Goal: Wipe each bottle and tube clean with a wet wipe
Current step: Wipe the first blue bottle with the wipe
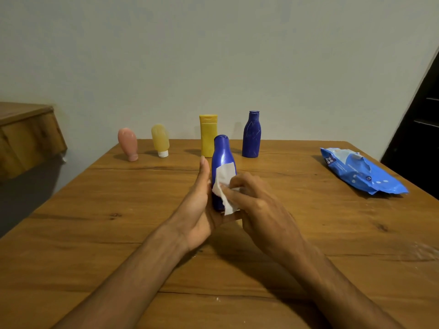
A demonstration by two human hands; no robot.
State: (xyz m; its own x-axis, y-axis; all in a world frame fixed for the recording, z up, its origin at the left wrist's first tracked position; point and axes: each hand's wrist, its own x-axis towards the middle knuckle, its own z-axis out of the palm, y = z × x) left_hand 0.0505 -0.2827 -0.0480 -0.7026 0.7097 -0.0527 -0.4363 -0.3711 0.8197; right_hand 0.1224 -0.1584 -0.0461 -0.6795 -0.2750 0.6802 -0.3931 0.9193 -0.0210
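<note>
Fingers of the right hand [259,205] pinch a white wet wipe [223,184] against the held blue bottle [222,167], which the left hand [199,203] cradles upright above the near-centre of the wooden table [95,233], thumb straight up along its left side. Wiping this bottle looks mid-way; next it likely needs turning to reach the far side. Along the far edge, by a pale wall [213,55], stand another blue bottle [251,135], a yellow bottle [207,134], a yellow tube [160,140] and a pink tube [127,143]; the wipes pack [361,174] lies right.
</note>
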